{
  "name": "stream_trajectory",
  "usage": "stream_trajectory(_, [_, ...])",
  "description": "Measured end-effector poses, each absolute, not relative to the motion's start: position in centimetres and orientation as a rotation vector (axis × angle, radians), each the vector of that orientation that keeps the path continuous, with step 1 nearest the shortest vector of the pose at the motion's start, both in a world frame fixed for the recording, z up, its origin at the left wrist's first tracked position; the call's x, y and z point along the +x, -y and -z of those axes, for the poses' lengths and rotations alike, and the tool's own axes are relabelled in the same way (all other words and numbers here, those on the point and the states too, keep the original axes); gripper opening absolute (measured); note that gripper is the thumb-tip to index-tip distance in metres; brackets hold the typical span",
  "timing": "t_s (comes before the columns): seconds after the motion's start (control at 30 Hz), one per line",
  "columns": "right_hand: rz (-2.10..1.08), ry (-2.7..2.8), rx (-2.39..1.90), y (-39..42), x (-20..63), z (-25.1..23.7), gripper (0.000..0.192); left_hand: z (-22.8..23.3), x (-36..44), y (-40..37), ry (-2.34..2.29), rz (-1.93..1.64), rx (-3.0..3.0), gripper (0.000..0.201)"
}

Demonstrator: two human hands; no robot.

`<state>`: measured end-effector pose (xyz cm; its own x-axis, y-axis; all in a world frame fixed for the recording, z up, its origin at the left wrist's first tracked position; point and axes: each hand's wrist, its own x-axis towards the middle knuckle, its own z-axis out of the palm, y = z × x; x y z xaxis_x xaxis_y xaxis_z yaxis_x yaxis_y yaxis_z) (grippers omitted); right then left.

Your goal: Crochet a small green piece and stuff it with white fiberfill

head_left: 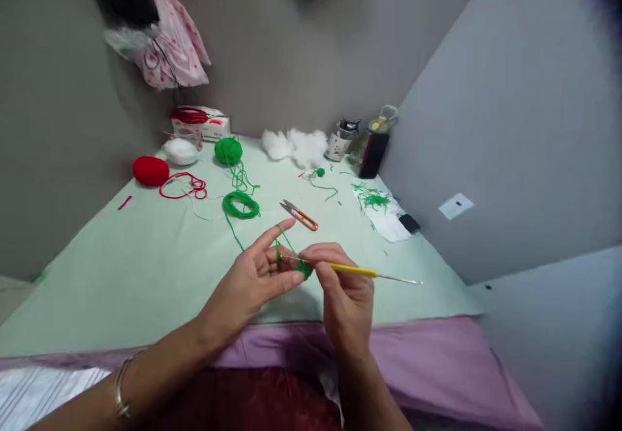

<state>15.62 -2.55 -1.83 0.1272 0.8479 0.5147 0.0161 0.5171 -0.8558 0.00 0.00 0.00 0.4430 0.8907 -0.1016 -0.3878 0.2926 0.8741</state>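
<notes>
Probably for tension, the left hand (253, 277) pinches the green piece (304, 269), yarn (288, 241) over a raised finger (269, 237); the right hand (346, 301) grips the hook (354, 269).

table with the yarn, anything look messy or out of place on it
The green yarn clippings at right look untidy: some lie on the white paper, others stray onto the table. A short red yarn scrap also lies by itself near the left edge.
</notes>
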Motion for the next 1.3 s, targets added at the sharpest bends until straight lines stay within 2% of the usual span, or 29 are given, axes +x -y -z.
stream_trajectory(0.13, [-0.689, 1.267, -0.882, 2.6, 15.6, 2.2, 0.018, 0.2, 0.0, -0.1, -0.668, -1.003, 0.873, 0.081])
stream_trajectory(0.43, [-1.027, 0.994, -0.737, 1.8, 15.6, 2.6, 0.012, 0.2, -0.2, -0.2, -0.706, -0.974, 0.844, 0.068])
stream_trajectory(0.77, [-1.116, 0.878, -0.649, 1.4, 15.2, 2.1, 0.012, -0.2, 0.1, -0.2, -0.561, -0.978, 0.691, 0.051])
stream_trajectory(1.0, [-1.008, 1.043, -0.685, 1.9, 16.0, 1.7, 0.020, -0.4, -0.1, 0.0, -0.649, -0.969, 0.823, 0.052])
stream_trajectory(1.3, [-0.505, 1.455, -0.816, 3.6, 16.2, 1.5, 0.026, 0.0, -0.7, 0.2, -0.725, -1.049, 1.054, 0.046])
